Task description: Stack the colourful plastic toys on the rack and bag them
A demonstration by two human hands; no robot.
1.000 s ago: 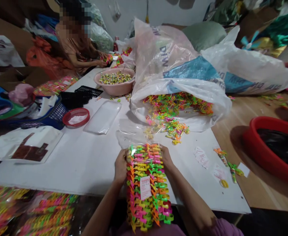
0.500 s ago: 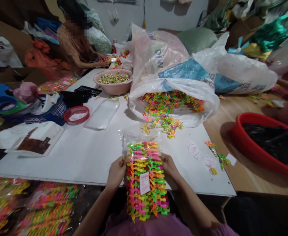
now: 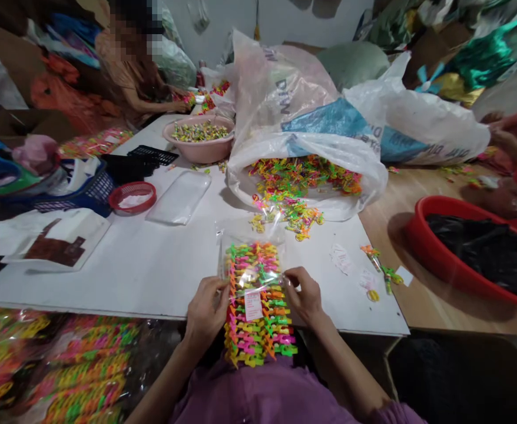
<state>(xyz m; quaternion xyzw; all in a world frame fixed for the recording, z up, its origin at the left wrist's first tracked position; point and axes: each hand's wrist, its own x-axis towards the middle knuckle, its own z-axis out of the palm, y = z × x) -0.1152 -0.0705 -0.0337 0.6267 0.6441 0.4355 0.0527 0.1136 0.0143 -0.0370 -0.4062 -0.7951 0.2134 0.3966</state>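
On the white table (image 3: 143,259), bright pieces (image 3: 302,217) spilled from an open sack (image 3: 258,106). Over the near edge, before the purple shirt (image 3: 258,394), the packet (image 3: 280,321) was held between the left hand (image 3: 206,307) and right hand (image 3: 305,294), thumbs and fingers pinching its opposite sides. Its label (image 3: 254,305) faced up.

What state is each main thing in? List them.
Pack: filled, sealing unclear
Left hand: pinching pack's left edge
Right hand: pinching pack's right edge
Near sack: open, colorful pieces spilling out
Pink bowl: holding small bits
Red basket: partly filled
Blue basket: filled
Red tub: black plastic inside
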